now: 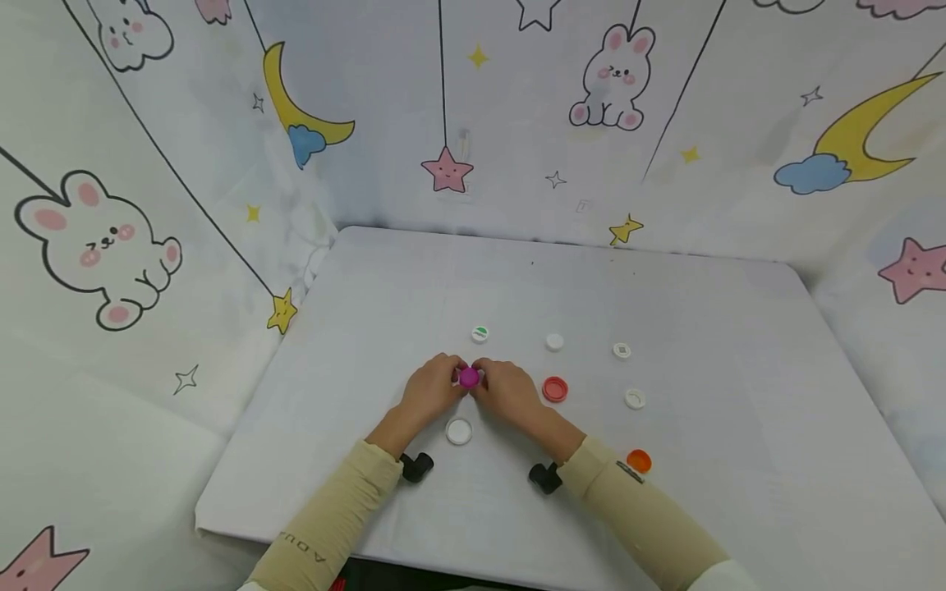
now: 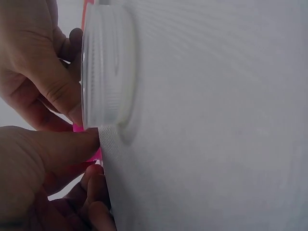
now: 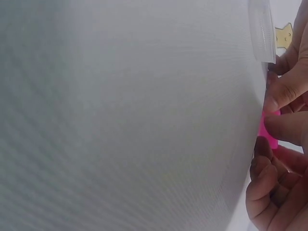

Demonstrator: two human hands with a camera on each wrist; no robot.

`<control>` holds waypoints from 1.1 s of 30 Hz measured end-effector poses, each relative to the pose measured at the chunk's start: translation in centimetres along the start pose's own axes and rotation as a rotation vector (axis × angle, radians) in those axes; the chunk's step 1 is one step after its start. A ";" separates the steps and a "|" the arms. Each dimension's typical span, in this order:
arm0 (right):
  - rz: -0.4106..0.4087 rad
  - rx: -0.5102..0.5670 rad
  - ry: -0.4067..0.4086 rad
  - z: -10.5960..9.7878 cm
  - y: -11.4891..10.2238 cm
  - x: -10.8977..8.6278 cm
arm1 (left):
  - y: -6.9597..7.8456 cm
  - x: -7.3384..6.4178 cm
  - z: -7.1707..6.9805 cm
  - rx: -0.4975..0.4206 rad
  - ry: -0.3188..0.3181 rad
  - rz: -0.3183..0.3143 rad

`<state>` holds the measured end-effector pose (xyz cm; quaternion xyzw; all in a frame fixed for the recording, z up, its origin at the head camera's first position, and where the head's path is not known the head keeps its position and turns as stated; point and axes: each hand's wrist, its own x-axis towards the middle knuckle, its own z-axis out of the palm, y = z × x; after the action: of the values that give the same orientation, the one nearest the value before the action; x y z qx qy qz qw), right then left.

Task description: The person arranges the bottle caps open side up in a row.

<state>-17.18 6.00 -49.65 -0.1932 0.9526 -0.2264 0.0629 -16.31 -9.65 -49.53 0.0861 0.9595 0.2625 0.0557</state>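
Observation:
Near the middle of the white table, a magenta bottle cap sits between both hands. From one side my left hand pinches it between thumb and fingers; from the other, my right hand does the same. The right wrist view shows the pink side of the cap low on the cloth, partly covered by fingertips. Closer to the body lies a clear whitish lid, its ridged side large in the left wrist view. Just right of my right hand lies a red cap.
Behind the hands lie a white cap with a green mark and a plain white cap. Farther right are two more white caps and an orange cap, beside the right sleeve. A patterned cloth wall borders the table.

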 end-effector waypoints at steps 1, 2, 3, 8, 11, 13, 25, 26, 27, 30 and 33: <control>-0.001 0.002 0.001 0.0 0.0 0.0 | 0.0 0.0 0.0 0.002 0.000 0.001; -0.003 0.004 0.004 0.0 0.0 -0.1 | 0.0 0.0 0.0 0.006 0.001 0.001; -0.007 0.007 0.007 -0.1 0.0 -0.1 | 0.0 0.0 0.0 0.007 0.002 0.002; 0.001 0.018 0.016 -0.7 -0.2 -0.2 | 0.2 0.0 -0.3 -0.001 0.016 0.018; 0.011 0.015 0.022 -1.2 -0.4 -0.2 | 0.3 0.0 -0.6 -0.009 0.033 0.038; 0.012 0.018 0.030 -1.5 -0.6 -0.3 | 0.3 0.0 -0.8 -0.013 0.047 0.056; -0.005 0.015 0.056 -2.0 -1.0 -0.6 | 0.3 -0.3 -0.8 -0.092 0.088 0.085; -0.010 0.019 0.060 -2.0 -1.0 -0.6 | 0.2 -0.3 -0.8 -0.098 0.090 0.085; -0.013 0.022 0.062 -2.0 -0.9 -0.7 | 0.2 -0.3 -0.8 -0.102 0.090 0.082; -0.011 0.049 0.060 -2.0 -0.9 -0.8 | 0.2 -0.4 -0.9 -0.106 0.089 0.073; -0.005 0.072 0.044 -2.0 -0.9 -0.8 | 0.1 -0.4 -1.1 -0.108 0.089 0.062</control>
<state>-16.53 6.39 -47.47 -0.1881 0.9445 -0.2651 0.0481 -16.05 -10.13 -48.54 0.1008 0.9423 0.3190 0.0095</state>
